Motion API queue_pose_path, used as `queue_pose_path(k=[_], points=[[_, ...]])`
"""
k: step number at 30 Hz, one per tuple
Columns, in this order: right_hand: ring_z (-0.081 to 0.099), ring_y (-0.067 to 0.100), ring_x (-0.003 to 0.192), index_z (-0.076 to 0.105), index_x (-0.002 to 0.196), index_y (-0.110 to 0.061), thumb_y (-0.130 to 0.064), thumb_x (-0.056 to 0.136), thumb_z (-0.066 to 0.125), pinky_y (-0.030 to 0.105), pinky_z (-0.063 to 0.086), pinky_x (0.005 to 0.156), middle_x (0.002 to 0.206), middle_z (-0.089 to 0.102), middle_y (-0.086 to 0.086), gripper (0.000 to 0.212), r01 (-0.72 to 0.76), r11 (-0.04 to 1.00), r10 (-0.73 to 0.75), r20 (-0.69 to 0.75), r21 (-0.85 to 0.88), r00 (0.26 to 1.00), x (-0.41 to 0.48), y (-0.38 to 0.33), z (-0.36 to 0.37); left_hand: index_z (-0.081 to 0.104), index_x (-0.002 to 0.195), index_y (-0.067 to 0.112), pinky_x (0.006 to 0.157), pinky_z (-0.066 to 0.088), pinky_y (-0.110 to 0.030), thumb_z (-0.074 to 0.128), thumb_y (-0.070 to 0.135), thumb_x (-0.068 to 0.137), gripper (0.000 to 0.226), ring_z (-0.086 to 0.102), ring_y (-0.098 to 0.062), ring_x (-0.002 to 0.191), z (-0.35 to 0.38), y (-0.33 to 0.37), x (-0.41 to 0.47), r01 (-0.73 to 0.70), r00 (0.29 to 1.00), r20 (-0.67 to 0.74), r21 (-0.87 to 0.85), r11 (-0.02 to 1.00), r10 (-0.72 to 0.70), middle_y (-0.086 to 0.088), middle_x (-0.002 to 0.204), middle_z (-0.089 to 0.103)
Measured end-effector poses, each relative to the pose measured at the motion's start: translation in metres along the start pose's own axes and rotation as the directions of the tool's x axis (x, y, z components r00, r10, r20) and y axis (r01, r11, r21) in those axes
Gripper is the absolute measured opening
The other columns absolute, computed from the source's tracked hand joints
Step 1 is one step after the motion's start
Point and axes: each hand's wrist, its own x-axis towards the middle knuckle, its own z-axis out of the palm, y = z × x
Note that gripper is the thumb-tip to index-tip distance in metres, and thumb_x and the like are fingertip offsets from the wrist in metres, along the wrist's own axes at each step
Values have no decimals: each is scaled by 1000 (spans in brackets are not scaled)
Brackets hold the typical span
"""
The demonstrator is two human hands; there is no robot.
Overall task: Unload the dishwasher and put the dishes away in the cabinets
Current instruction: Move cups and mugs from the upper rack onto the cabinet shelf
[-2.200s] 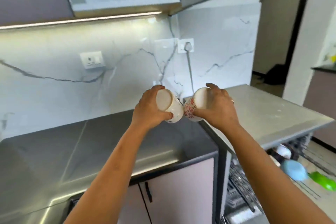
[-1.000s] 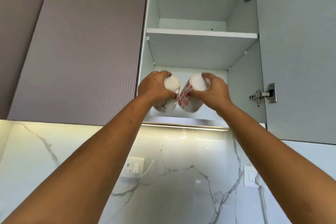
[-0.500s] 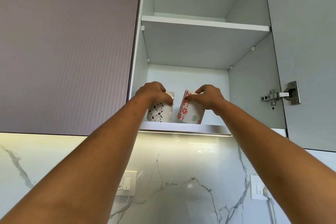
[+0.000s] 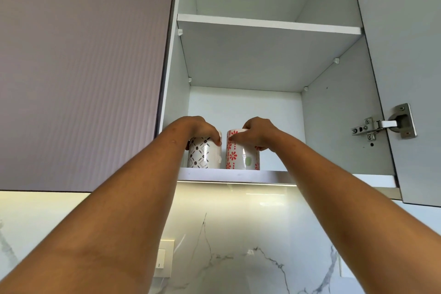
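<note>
We are looking up at a closed, ribbed mauve cabinet door (image 4: pixel 83 67) that fills the left of the view, edge to edge with the open wall cabinet (image 4: pixel 334 114) beside it. On the right, that cabinet's own door (image 4: pixel 410 43) is swung open, held by a metal hinge (image 4: pixel 381 125). Below runs the white marble backsplash (image 4: pixel 238 246) with grey veins, lit by a strip under the cabinet, and a wall switch (image 4: pixel 162 258) sits partly behind our left forearm.

Inside the cabinet the upper shelf (image 4: pixel 267 24) spans the full width, well above our hands. On the bottom shelf (image 4: pixel 238 175), near its front edge and toward the left wall, stand two mugs upright, just beside each other with a narrow gap between them.

Our left hand (image 4: pixel 198 130) is curled over the top of the black-patterned mug (image 4: pixel 202 156), fingers wrapped down around its rim. Our right hand (image 4: pixel 259 133) grips the red-flowered mug (image 4: pixel 238 156) at its top, thumb on the near side and fingers round the far side. Both mugs rest on the shelf, with clear shelf space to the right of them.
</note>
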Motion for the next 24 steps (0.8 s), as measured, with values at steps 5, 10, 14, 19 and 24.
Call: queue_pose_path(k=[5, 10, 14, 19, 24], points=[[63, 25, 101, 62, 114, -8, -46, 83, 65, 32, 53, 84, 112, 65, 10, 50, 25, 999, -26, -18, -36, 1000, 4, 5, 6, 55, 118, 3, 90, 52, -41, 71, 25, 79, 47, 63, -33, 102, 6, -8, 10, -18, 1000, -2, 0, 1000, 18, -19, 113, 63], [46, 32, 119, 59, 122, -18, -48, 88, 58, 43, 40, 104, 128, 44, 13, 45, 21, 992, -30, -68, -124, 997, 6, 13, 21, 50, 129, 13, 89, 48, -35, 70, 25, 83, 52, 55, -27, 107, 15, -19, 16, -153, 982, -104, 73, 985, 160, -11, 125, 54], [41, 29, 124, 57, 127, -21, -35, 93, 56, 37, 30, 106, 128, 45, 11, 37, 92, 941, -134, -109, -327, 985, 8, 8, 20, 58, 121, 22, 95, 43, -35, 73, 30, 80, 45, 49, -28, 117, 18, -23, 27, -183, 917, -238, 464, 867, 321, -6, 126, 53], [57, 26, 99, 51, 122, -13, -2, 89, 52, 30, 43, 75, 117, 58, 13, 35, 151, 913, -186, -58, -379, 981, 8, 10, 22, 47, 123, 12, 86, 47, -38, 75, 18, 79, 52, 52, -31, 112, 15, -29, 30, -102, 904, -278, 598, 795, 325, -13, 121, 54], [57, 31, 109, 42, 134, -16, 7, 90, 46, 32, 52, 75, 133, 49, 13, 50, 118, 926, -85, 105, -359, 991, 15, 9, 12, 57, 113, 7, 86, 49, -33, 70, 10, 80, 36, 57, -27, 109, 11, -25, 33, -77, 932, -224, 648, 758, 286, -11, 119, 61]])
